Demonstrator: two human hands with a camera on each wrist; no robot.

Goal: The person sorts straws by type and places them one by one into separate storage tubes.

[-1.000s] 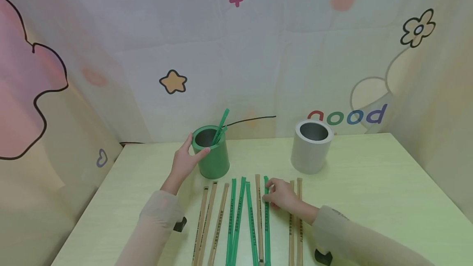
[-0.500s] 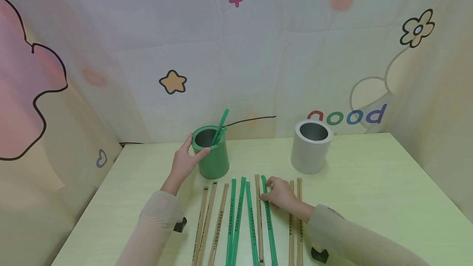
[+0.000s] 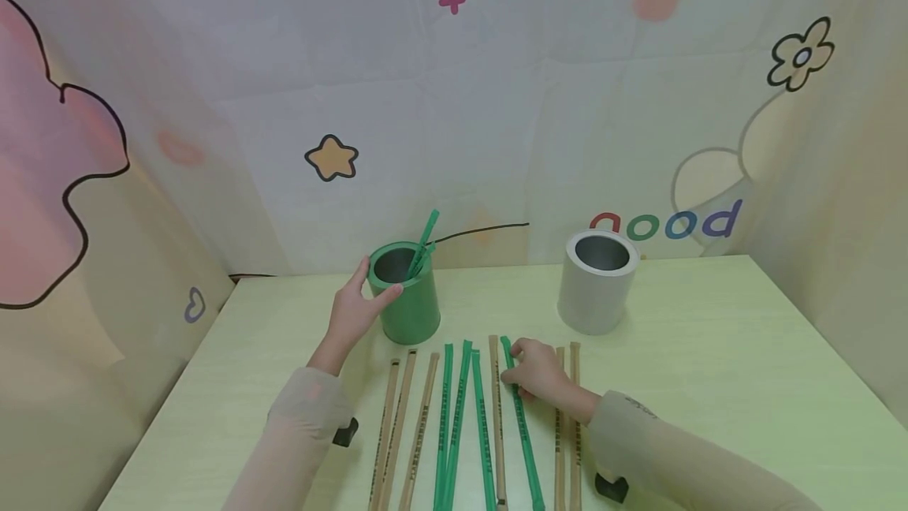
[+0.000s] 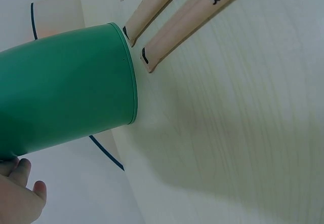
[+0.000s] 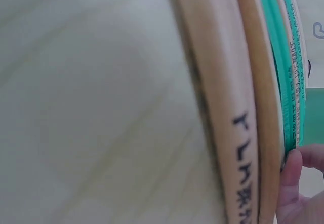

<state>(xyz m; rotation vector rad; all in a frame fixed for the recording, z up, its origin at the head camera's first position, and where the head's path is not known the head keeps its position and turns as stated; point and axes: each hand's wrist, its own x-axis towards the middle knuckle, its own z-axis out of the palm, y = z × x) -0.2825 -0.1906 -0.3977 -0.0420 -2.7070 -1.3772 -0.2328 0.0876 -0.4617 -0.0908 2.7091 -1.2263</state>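
Observation:
My left hand (image 3: 352,314) holds the green cup (image 3: 413,312) by its side and rim, thumb in front. Green straws (image 3: 428,236) stick out of that cup, leaning right. My right hand (image 3: 542,373) pinches a slim green paper-wrapped straw (image 3: 526,440) near its far end; the straw slants over the table. In the right wrist view, fingertips (image 5: 292,158) meet at this green straw, behind brown ones. In the left wrist view, the green cup (image 4: 66,82) fills the left side, and fingers (image 4: 20,172) show at its lower edge.
Brown wrapped straws (image 3: 422,424) and more green straws (image 3: 458,424) lie in a row along the table (image 3: 709,385). Two brown straws (image 3: 575,432) lie under the right forearm. A white cup (image 3: 596,298) stands at the back right. A printed cloth (image 3: 496,140) hangs behind.
The near end of the green straw in my right hand has swung to the right, so it lies more slanted. My right hand shifted slightly left; my left hand and the cup stayed put.

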